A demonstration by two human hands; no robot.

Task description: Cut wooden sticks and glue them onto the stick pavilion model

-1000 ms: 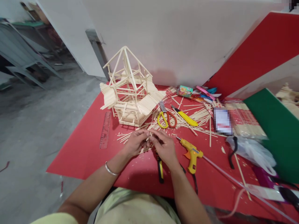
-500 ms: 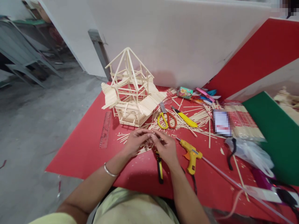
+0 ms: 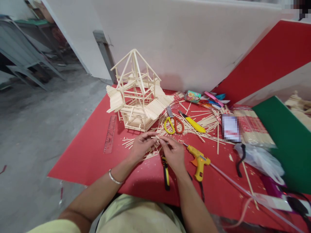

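My left hand (image 3: 142, 145) and my right hand (image 3: 173, 153) meet above the red board, fingertips almost touching. Both are closed in a pinch on a short wooden stick (image 3: 157, 138), mostly covered by the fingers. Just beyond them stands a house-like frame (image 3: 136, 106) built of thin pale sticks, with slatted roof panels at its lower level. Loose sticks (image 3: 149, 156) lie beneath the hands. A black-and-yellow cutter (image 3: 166, 173) lies below my right hand, partly covered by it. To that hand's right rests a yellow glue gun (image 3: 199, 161) with a clear glue stick in its back.
Scissors (image 3: 173, 124) and a yellow utility knife (image 3: 194, 123) lie on a heap of sticks. A clear ruler (image 3: 110, 134) is left of the frame. Packed sticks (image 3: 255, 127), a plastic bag (image 3: 263, 161) and a green board (image 3: 289, 139) fill the right side. A white panel (image 3: 175, 42) stands behind.
The fingertips have parted slightly, and the short stick between them shows more clearly. My right hand has shifted a little to the right. The tools and frame stay put.
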